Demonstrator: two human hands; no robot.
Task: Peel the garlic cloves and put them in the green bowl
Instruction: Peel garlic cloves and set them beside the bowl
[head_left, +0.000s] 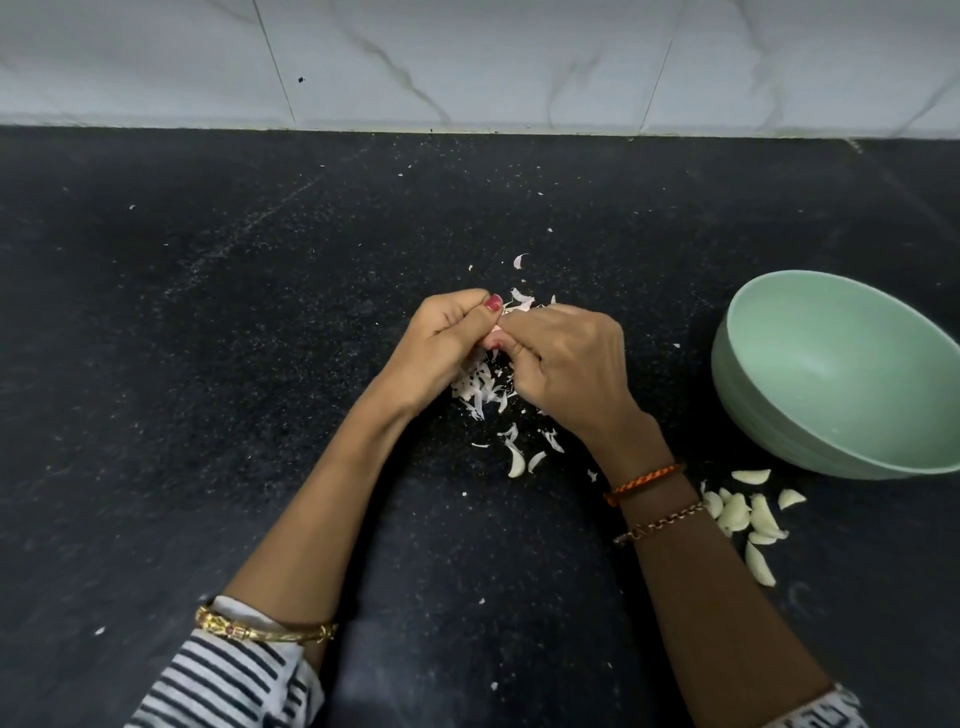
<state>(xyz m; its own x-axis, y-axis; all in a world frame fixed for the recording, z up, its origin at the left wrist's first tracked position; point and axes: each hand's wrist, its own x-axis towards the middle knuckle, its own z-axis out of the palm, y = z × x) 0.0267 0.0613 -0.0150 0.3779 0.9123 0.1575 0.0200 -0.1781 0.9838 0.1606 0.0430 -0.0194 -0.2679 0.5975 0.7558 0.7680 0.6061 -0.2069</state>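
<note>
Our left hand (441, 343) and right hand (566, 358) pinch one small pinkish garlic clove (496, 332) between them; the pale green round bowl (748, 395) stands to our right, nearer the right hand.

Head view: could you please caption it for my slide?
Both hands peel a garlic clove over skins; peeled cloves lie beside the green bowl.

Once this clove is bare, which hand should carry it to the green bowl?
The right hand, probably. The green bowl stands on its side of the counter, so the left hand would have to cross over. Both hands pinch the clove now; the bowl looks empty.
</note>
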